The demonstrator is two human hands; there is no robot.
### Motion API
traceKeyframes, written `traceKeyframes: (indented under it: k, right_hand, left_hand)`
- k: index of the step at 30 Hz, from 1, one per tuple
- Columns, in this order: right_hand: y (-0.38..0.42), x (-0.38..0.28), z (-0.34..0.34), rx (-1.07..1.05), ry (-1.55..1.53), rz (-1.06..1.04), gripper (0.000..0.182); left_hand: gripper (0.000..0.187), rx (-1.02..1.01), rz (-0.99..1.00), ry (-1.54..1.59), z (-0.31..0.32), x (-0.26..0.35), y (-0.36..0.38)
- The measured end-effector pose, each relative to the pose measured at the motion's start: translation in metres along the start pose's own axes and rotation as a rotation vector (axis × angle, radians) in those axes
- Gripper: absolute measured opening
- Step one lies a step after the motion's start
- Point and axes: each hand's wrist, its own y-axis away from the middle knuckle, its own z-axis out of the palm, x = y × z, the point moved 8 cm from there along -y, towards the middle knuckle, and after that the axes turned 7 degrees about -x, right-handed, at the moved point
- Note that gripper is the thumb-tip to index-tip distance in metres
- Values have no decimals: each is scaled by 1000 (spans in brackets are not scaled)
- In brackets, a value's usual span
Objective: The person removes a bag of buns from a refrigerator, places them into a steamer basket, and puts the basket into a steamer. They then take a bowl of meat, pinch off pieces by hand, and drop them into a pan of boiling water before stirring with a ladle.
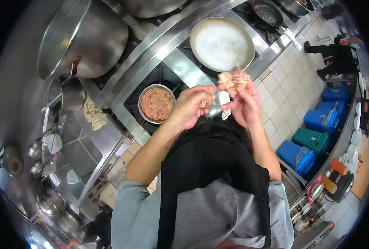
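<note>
Stainless steel range (180, 62) is flanked by a steel sink (83, 151). Floor (284, 89) is laid in pale tiles; blue and green bins (317, 128) are lined along a counter.

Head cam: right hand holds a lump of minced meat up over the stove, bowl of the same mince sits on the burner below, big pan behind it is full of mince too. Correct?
Not quite. In the head view the big pan is bare, with no mince in it. The rest holds: the right hand holds up the lump of minced meat, and the bowl of mince sits on the burner below.
</note>
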Motion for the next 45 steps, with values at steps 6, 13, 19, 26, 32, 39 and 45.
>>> traceKeyframes:
  k: [6, 13, 19, 26, 32, 39, 45]
  right_hand:
    - [5, 10, -13, 14, 46, 9, 44]
    - [6, 6, -25, 63, 42, -20, 40]
    - [6, 2, -28, 82, 39, -49, 40]
    - [15, -9, -42, 152, 30, -97, 40]
    - [27, -13, -56, 189, 15, -119, 41]
    - [46, -20, -80, 244, 35, -133, 38]
    - [58, -25, -93, 278, 111, -93, 38]
  left_hand:
    - [12, 49, 94, 283, -8, -11, -12]
    - [16, 239, 162, 479, -63, -4, -5]
    - [15, 222, 388, 290, -72, 20, 14]
    - [9, 96, 255, 227, -76, 20, 25]
    - [9, 56, 309, 198, -57, 35, -7]
    - [30, 60, 188, -357, -17, 66, -95]
    - [43, -3, 209, -1024, 13, 69, -165]
